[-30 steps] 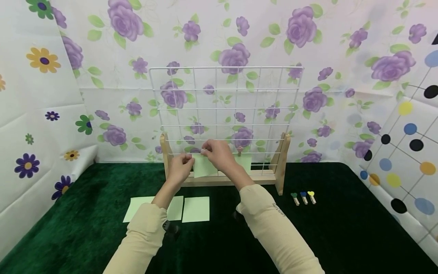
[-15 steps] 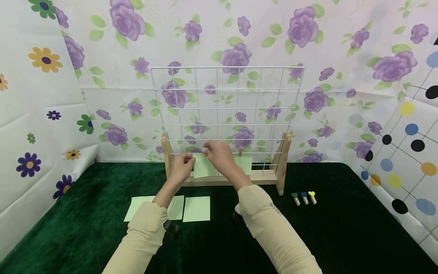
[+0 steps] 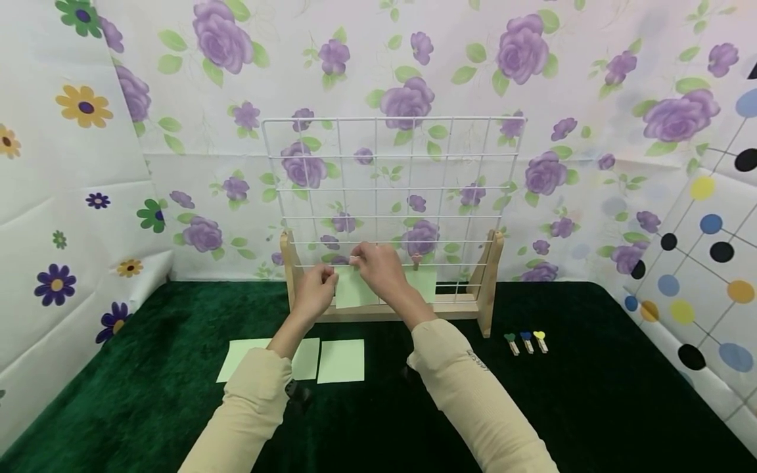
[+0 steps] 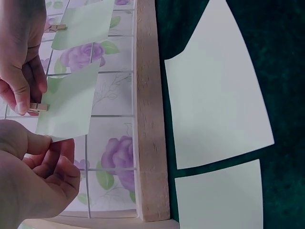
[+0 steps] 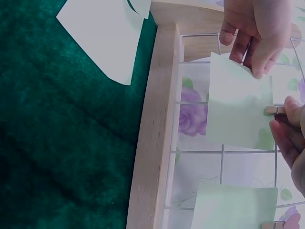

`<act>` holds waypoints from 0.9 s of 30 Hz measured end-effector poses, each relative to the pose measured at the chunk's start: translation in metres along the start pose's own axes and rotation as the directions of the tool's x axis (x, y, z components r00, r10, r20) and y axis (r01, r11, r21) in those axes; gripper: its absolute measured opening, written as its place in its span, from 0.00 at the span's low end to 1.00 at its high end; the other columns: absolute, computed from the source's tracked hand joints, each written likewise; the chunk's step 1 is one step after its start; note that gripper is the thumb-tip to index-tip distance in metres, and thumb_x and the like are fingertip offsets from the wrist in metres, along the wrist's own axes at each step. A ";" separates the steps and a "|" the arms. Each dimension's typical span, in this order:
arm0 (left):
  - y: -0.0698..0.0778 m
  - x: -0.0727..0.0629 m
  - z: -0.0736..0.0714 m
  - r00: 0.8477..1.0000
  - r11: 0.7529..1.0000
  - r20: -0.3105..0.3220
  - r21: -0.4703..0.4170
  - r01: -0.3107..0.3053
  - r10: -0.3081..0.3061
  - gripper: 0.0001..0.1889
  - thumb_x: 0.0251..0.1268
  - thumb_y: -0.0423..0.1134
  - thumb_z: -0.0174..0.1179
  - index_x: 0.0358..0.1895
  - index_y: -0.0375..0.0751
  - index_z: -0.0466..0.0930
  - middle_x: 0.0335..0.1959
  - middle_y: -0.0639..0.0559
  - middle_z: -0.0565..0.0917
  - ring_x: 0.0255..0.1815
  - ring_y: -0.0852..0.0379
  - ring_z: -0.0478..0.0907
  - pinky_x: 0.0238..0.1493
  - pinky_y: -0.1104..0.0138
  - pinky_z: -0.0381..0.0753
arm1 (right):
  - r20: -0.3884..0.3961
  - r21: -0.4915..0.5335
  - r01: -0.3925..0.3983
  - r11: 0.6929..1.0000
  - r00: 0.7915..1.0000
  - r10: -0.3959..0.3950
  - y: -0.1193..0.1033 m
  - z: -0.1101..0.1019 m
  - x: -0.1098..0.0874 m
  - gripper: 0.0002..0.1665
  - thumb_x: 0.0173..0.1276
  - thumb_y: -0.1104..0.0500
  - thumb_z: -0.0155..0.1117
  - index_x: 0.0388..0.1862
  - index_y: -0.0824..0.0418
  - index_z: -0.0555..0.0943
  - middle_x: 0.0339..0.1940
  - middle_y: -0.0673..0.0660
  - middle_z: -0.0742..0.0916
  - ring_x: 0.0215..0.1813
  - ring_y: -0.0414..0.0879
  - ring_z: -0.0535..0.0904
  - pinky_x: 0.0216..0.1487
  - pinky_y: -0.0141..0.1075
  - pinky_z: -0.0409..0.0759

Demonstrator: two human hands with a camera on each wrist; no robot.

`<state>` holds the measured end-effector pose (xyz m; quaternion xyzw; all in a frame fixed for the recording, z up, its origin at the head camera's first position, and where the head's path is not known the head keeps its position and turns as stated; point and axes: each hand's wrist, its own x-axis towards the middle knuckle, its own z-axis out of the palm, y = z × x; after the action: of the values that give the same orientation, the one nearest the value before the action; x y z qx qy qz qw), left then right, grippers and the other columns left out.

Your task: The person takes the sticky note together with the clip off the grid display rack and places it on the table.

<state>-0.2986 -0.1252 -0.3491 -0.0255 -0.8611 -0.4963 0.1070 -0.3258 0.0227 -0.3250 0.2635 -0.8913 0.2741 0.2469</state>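
Observation:
A pale green paper sheet point(image 3: 353, 289) hangs against the low part of a white wire grid point(image 3: 393, 189). My left hand point(image 3: 313, 293) pinches its left edge between thumb and fingers. My right hand point(image 3: 386, 272) holds a small wooden clothespin point(image 5: 275, 109) between thumb and fingers, its jaws over the sheet's top edge, as the right wrist view shows. To the right hangs a second green sheet point(image 3: 422, 284), fixed by a clothespin with a pink heart point(image 3: 416, 260). The heart end of the held clothespin is mostly covered by the fingers.
Wooden feet point(image 3: 486, 289) carry the grid at the back of the dark green cloth point(image 3: 591, 401). More pale green sheets point(image 3: 341, 360) lie at front left, partly under the left forearm. Three clothespins with green, blue and yellow hearts point(image 3: 527, 343) lie at right.
Both hands keep their places on the sheet and clothespin. The head view shifts very slightly; nothing else has visibly moved.

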 end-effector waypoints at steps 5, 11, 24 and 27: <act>-0.001 0.000 0.001 1.000 1.000 0.000 0.003 -0.004 0.004 0.08 0.73 0.31 0.50 0.44 0.28 0.75 0.32 0.41 0.77 0.30 0.51 0.73 0.28 0.66 0.72 | 0.006 0.041 -0.028 0.999 1.000 0.027 0.001 0.000 -0.001 0.08 0.67 0.60 0.65 0.39 0.65 0.83 0.35 0.57 0.88 0.36 0.48 0.84 0.37 0.36 0.80; -0.003 0.001 0.003 1.000 1.000 -0.001 -0.004 -0.003 0.003 0.07 0.73 0.31 0.50 0.43 0.29 0.75 0.32 0.41 0.76 0.30 0.50 0.73 0.28 0.66 0.72 | 0.027 0.135 -0.121 0.983 0.993 0.119 0.002 0.000 0.001 0.08 0.67 0.61 0.65 0.41 0.65 0.83 0.37 0.57 0.88 0.38 0.48 0.83 0.37 0.35 0.79; -0.013 -0.002 -0.001 0.999 1.000 -0.034 0.012 -0.006 0.006 0.08 0.72 0.32 0.51 0.42 0.30 0.77 0.33 0.42 0.77 0.33 0.50 0.71 0.33 0.62 0.71 | 0.034 0.243 -0.098 0.965 0.995 0.093 0.003 -0.004 -0.005 0.09 0.67 0.62 0.65 0.43 0.65 0.83 0.40 0.57 0.88 0.44 0.48 0.84 0.46 0.37 0.81; -0.016 -0.003 -0.002 0.999 1.000 -0.039 0.004 -0.022 0.022 0.08 0.72 0.32 0.51 0.42 0.30 0.77 0.33 0.42 0.77 0.34 0.49 0.71 0.34 0.61 0.71 | 0.017 0.271 -0.082 0.959 0.997 0.081 0.003 -0.004 -0.008 0.09 0.67 0.62 0.65 0.45 0.65 0.82 0.42 0.58 0.87 0.44 0.48 0.85 0.45 0.36 0.81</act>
<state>-0.2978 -0.1351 -0.3622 -0.0250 -0.8593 -0.4942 0.1294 -0.3209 0.0302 -0.3281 0.2588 -0.8561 0.4030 0.1941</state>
